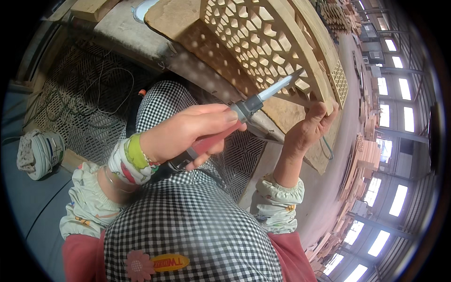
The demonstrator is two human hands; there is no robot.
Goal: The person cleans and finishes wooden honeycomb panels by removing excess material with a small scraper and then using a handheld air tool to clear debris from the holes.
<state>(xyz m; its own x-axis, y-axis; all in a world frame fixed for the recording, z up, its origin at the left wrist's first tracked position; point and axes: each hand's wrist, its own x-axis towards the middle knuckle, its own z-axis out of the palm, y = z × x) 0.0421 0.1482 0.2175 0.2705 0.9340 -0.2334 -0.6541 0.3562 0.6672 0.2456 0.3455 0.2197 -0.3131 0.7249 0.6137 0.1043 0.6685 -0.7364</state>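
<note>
My left hand (190, 129) is wrapped round a red and grey handheld power tool (209, 141). From its grey collar a slim, pointed metal blade (277, 88) sticks out up and to the right. The blade's tip lies over the lower right part of a pale wooden lattice panel (263, 35), cut through with many angular holes; I cannot tell whether it touches the wood. With thumb and bent fingers, my right hand (307, 127) grips the panel's near right corner. The panel stands tilted on a brown board (171, 21).
A worktable (131, 33) carries the board and panel. Another perforated wooden piece (339, 84) is behind the panel. At left are a white bucket (49, 152), a cable (101, 87) and a grid floor mat (70, 94). Stacked timber (366, 152) lines the right.
</note>
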